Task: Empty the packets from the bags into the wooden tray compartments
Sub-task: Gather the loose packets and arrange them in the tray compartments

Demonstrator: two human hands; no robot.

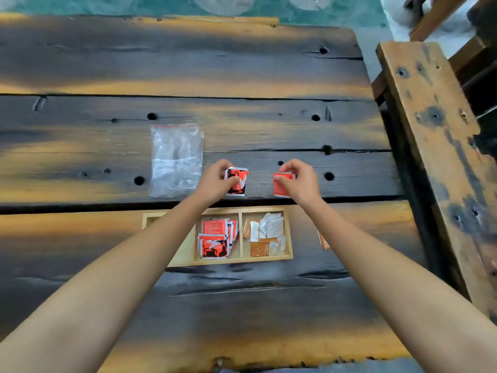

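Note:
A light wooden tray (289, 238) with three compartments lies near the table's front. Its middle compartment holds several red packets (215, 238). The right compartment holds orange and white packets (265, 235). My left arm hides most of the left compartment. Beyond the tray, my left hand (215, 183) grips a red, black and white packet (239, 181). To its right, my right hand (300, 180) grips a small stack of red packets (279, 187). A clear zip bag (176, 160), flat and see-through, lies left of my left hand.
One orange packet (322, 240) lies on the dark plank table (242, 76) just right of the tray, partly under my right arm. A wooden bench (435, 130) runs along the table's right side.

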